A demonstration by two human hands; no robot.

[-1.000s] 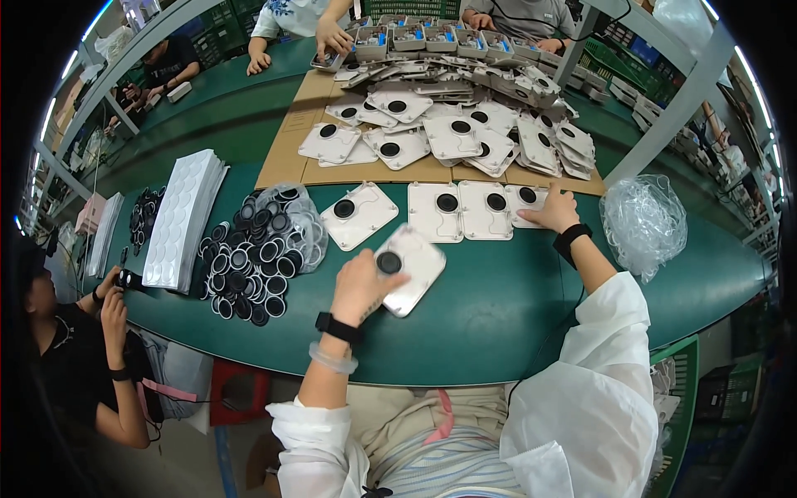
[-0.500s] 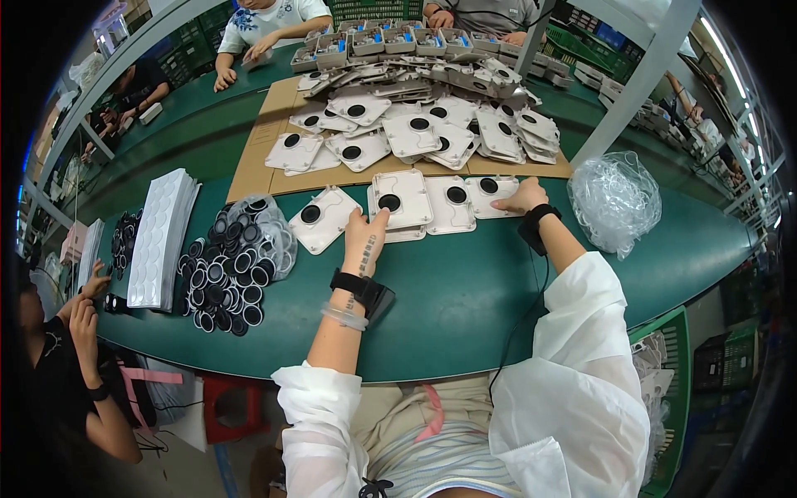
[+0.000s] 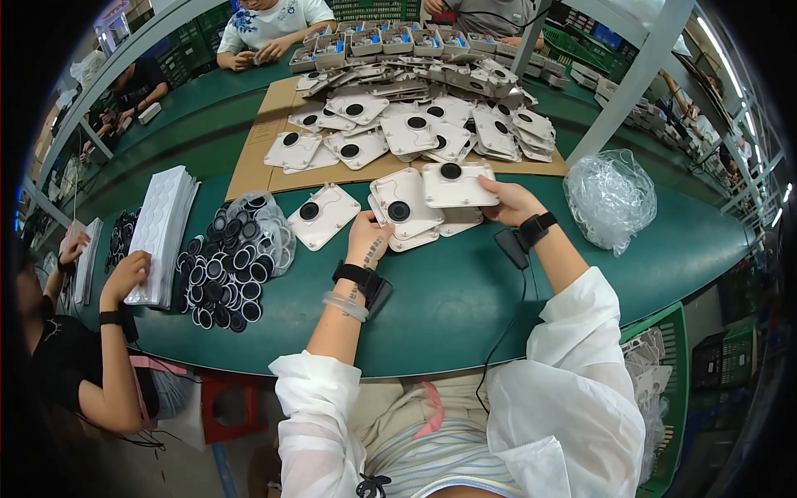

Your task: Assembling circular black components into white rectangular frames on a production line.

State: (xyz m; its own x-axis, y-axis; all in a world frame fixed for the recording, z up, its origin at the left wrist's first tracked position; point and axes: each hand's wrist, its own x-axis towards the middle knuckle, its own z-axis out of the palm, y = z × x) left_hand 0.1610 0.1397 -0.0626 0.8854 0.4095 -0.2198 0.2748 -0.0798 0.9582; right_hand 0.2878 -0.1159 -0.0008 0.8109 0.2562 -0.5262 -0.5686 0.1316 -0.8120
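My right hand grips the right edge of a white plastic panel with a black round disc on it. That panel is tilted and raised above other panels on the green table. My left hand holds the left corner of a small stack of similar white panels, thumb on top; its other fingers are partly hidden. Left of this stack, a single white panel with a black disc lies flat. Behind both hands, a large pile of such panels rests on cardboard.
Black rings and discs lie heaped at the left, partly in a clear bag. Beside them stand white sheets with round cells. A clear bag of plastic sits right. Metal posts frame the table. A co-worker's hand touches the sheets.
My right hand has lifted the rightmost panel and brought it left over the others. The stack at my left hand has turned and shifted slightly right. The co-worker at left has reached to the sheets.
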